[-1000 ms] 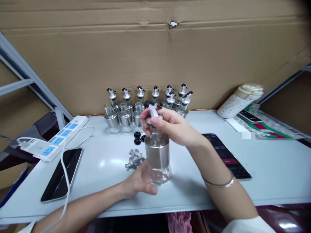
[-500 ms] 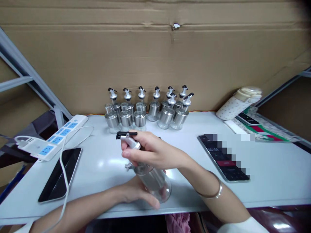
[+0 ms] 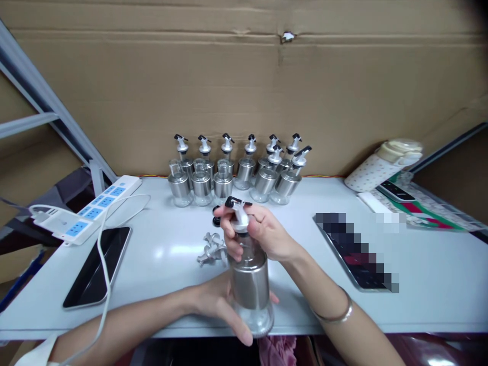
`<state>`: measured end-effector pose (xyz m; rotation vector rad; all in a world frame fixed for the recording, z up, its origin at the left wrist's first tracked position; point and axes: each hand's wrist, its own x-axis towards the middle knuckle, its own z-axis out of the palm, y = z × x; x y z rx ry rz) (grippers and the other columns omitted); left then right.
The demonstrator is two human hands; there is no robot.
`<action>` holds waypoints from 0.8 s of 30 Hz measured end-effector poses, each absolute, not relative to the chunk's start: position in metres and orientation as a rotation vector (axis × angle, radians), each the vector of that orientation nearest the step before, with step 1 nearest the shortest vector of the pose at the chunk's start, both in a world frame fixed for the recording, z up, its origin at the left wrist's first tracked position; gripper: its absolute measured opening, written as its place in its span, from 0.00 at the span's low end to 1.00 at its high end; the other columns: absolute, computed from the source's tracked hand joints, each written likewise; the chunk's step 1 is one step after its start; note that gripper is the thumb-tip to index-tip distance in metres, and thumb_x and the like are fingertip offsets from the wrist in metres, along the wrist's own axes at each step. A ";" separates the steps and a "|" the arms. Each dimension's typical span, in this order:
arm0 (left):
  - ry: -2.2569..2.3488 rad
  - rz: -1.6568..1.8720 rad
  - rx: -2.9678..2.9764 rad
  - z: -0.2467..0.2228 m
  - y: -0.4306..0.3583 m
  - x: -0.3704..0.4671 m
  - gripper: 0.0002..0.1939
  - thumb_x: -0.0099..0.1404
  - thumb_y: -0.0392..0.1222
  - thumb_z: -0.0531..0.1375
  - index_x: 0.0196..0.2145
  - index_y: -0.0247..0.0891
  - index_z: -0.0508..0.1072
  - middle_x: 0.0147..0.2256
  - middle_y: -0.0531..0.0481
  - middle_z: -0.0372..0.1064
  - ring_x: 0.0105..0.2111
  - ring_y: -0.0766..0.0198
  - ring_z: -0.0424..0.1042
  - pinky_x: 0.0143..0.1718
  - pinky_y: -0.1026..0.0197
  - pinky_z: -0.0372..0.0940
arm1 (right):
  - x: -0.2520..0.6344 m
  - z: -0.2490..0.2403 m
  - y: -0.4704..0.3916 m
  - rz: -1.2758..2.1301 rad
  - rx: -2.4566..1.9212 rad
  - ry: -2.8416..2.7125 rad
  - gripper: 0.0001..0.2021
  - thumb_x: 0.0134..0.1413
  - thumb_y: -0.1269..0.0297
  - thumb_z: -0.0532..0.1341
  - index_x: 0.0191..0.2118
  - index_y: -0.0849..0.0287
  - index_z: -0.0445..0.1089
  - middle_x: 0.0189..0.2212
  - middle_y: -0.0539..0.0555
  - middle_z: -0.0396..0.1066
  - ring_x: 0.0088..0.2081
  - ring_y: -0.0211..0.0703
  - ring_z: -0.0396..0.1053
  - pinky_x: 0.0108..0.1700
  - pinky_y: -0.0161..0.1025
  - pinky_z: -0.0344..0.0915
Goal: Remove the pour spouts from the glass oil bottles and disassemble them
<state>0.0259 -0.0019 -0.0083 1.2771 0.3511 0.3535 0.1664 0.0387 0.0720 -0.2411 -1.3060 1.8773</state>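
Bottle (image 3: 249,284), glass with a steel sleeve: in both hands, at the near edge of the table (image 3: 163,223). Pourer (image 3: 241,221) sits in its neck. Left hand (image 3: 217,300) is wrapped round the lower glass, thumb on the near side, fingertips showing past the far flank. Right hand (image 3: 269,231) is closed round pourer and neck.

Change: half a second ago the bottle leans well over to the left; now it stands nearly upright, black lever uppermost. Right hand has shifted too, so loose parts behind it show again. Reading: pourer and neck now look roughly in line; how deep the pourer is seated, cannot tell. Whether the base rests on the table or is lifted, cannot tell.

Counts, moving outward:
- Held bottle: 1, with 1 pourer.
- Black rings (image 3: 216,222): at least 2 in sight, partly behind the right hand.
- Silver pieces (image 3: 209,251): one heap, overlapping; number not readable.
- Open bottles (image 3: 202,188): 3, front left of the group.
- Capped bottles (image 3: 265,180): 8, six along the back, two in front at right.
- Phones: 2, left phone (image 3: 93,269) and right phone (image 3: 345,254), the latter partly pixelated.
- Power strip (image 3: 101,208): 1, with white cable (image 3: 102,259).
- Tumbler (image 3: 368,170): 1, tilted, far right.
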 end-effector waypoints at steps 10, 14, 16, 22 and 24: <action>0.550 0.546 1.017 -0.006 -0.006 0.032 0.34 0.39 0.44 0.73 0.45 0.34 0.71 0.41 0.43 0.69 0.40 0.57 0.69 0.43 0.55 0.62 | 0.171 0.059 0.054 1.232 -0.983 -1.239 0.15 0.42 0.54 0.68 0.30 0.60 0.68 0.23 0.48 0.67 0.25 0.37 0.69 0.29 0.36 0.66; 0.569 0.585 0.909 -0.006 -0.008 0.036 0.30 0.40 0.42 0.73 0.41 0.34 0.70 0.36 0.48 0.69 0.35 0.63 0.69 0.39 0.59 0.62 | 0.170 0.053 0.053 1.040 -1.098 -1.306 0.15 0.48 0.51 0.64 0.31 0.61 0.70 0.22 0.49 0.68 0.25 0.39 0.68 0.29 0.36 0.66; 0.573 0.572 0.889 -0.007 -0.007 0.035 0.29 0.38 0.40 0.73 0.39 0.33 0.70 0.35 0.48 0.69 0.34 0.63 0.69 0.37 0.60 0.62 | 0.168 0.052 0.050 1.014 -1.073 -1.328 0.15 0.51 0.52 0.62 0.33 0.60 0.69 0.25 0.50 0.70 0.28 0.39 0.69 0.32 0.37 0.67; 0.510 0.492 0.840 -0.010 -0.002 0.029 0.27 0.34 0.34 0.71 0.37 0.32 0.75 0.35 0.46 0.73 0.35 0.59 0.69 0.39 0.58 0.61 | 0.164 0.056 0.046 1.341 -0.771 -1.057 0.15 0.47 0.52 0.65 0.36 0.58 0.68 0.32 0.51 0.69 0.28 0.36 0.67 0.27 0.34 0.69; 0.500 0.463 0.841 -0.007 -0.003 0.029 0.26 0.35 0.34 0.70 0.36 0.33 0.75 0.35 0.46 0.72 0.35 0.59 0.69 0.40 0.58 0.61 | 0.164 0.056 0.047 1.445 -0.686 -1.018 0.16 0.47 0.51 0.64 0.36 0.58 0.68 0.30 0.50 0.68 0.25 0.33 0.65 0.25 0.32 0.67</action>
